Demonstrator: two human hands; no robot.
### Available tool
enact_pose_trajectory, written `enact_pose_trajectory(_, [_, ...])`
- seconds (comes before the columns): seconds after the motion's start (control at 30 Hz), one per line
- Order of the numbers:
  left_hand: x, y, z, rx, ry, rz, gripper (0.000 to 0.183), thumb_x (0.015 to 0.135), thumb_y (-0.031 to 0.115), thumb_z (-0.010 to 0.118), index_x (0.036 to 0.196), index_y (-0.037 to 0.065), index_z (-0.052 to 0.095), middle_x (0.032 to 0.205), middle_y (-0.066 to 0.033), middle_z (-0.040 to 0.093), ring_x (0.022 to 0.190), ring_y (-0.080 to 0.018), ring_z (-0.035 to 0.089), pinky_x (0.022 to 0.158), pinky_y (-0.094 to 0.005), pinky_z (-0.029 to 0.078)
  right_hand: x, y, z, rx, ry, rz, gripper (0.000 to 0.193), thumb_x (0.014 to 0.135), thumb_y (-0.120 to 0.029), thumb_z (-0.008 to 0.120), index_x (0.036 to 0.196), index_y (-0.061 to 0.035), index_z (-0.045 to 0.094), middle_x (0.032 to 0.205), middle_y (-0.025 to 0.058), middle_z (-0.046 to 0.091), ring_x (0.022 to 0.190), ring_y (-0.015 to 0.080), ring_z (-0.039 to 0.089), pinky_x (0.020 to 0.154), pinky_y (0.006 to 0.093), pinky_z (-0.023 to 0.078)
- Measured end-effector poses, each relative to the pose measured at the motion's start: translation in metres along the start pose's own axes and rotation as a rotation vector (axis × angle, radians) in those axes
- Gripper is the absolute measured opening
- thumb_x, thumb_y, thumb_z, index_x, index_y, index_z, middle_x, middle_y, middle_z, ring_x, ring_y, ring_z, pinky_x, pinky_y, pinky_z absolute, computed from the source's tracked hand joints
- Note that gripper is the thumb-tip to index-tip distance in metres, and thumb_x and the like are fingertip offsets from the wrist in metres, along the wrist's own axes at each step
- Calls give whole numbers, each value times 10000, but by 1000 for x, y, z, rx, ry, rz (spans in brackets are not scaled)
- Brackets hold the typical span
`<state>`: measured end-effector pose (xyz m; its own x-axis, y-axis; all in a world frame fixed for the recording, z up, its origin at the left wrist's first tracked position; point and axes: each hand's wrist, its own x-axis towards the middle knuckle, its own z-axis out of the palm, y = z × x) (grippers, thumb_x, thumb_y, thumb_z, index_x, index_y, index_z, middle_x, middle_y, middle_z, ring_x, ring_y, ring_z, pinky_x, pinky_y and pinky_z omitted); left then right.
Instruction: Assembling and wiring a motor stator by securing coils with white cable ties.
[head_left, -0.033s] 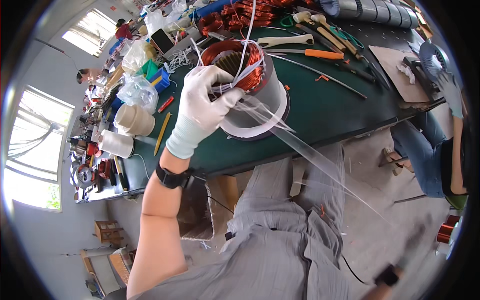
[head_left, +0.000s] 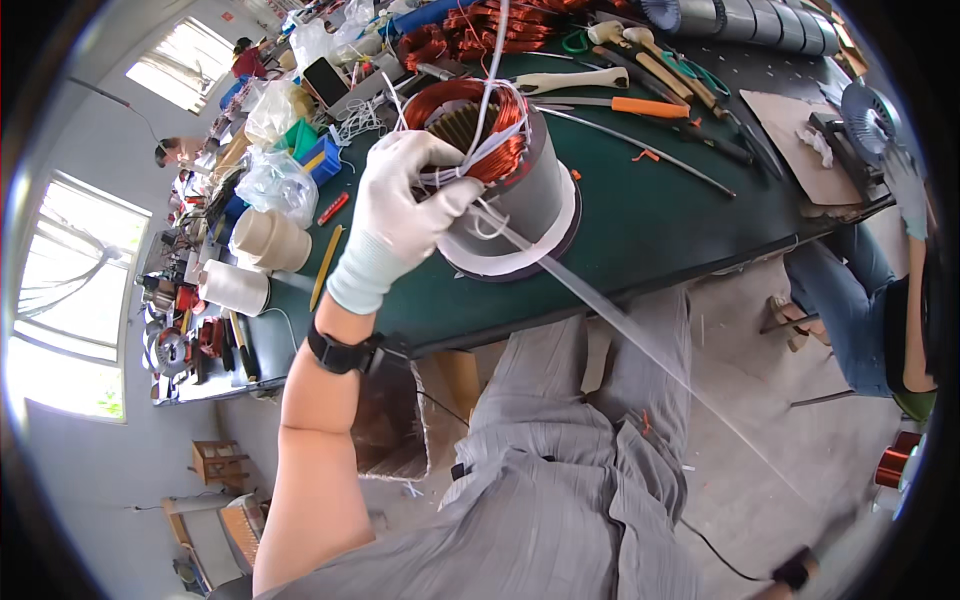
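Note:
A motor stator (head_left: 535, 180) stands on the green-topped bench, its grey cylinder resting on a white and dark ring. Copper windings (head_left: 503, 160) laced with white cord rise from its top. My gloved left hand (head_left: 405, 200) is closed at the near-left side of these windings, thumb and fingers pinching them. From beside the thumb a pale cord (head_left: 620, 322) stretches taut toward the lower right, with a small loop near the stator. Another white cord goes upward out of the picture. My right hand (head_left: 850, 540) is a blur at the lower right edge; its fingers cannot be made out.
Pliers with an orange handle (head_left: 650, 107), hammers and a metal rod (head_left: 690, 178) lie right of the stator. White cord spools (head_left: 235, 287) and a yellow pencil-like stick (head_left: 326, 268) stand left. A co-worker's gloved hand (head_left: 905, 185) touches a slotted core at the far right.
My right hand has moved slightly down and outward at the lower right. The cord, earlier a fanned blur, is now one straight line. My left hand stays at the windings.

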<state>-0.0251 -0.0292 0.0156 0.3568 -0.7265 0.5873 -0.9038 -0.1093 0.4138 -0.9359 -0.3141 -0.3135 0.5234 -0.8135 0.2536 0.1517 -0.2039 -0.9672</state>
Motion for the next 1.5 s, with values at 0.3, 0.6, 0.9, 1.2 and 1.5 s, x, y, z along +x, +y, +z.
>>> enact_pose_trajectory(0.3, [4,12,-38,-121,-282,-109,350,824,302,733,995,1,679,898,-126,676,882,-245,647,864,-359,499,171,-90,300,-389,608,608,464,1027,-297,478,1433,-75,507,1263,56,588,994,131,588,776,209,461])
enact_pose_trajectory(0.6, [71,6,-27,-396,-539,-352,126,891,108,704,956,5,674,845,-3,663,776,-57,592,706,-237,494,291,-204,633,4,-624,593,258,946,-16,489,1064,47,709,852,72,719,650,66,631,603,206,506])
enact_pose_trajectory(0.9, [62,3,-21,-362,-528,-210,92,871,55,716,903,9,643,805,-6,638,748,-63,575,714,-244,500,296,-217,700,95,-853,678,210,981,-102,566,1064,34,703,741,32,672,628,62,626,584,224,510])
enact_pose_trajectory(1.2, [67,-4,-31,-416,-497,-233,403,948,285,661,1192,-33,616,1018,-56,680,962,-111,632,892,-258,496,296,-213,699,278,-437,850,341,1072,-334,436,1059,-20,570,720,-1,584,510,29,527,430,175,417])
enact_pose_trajectory(1.5, [75,-1,-43,16,-711,-32,239,879,101,617,1086,-7,664,942,-92,678,873,-148,638,847,-292,507,322,-226,709,679,-628,810,352,1050,-314,535,1104,22,625,712,23,626,536,51,563,486,211,442])
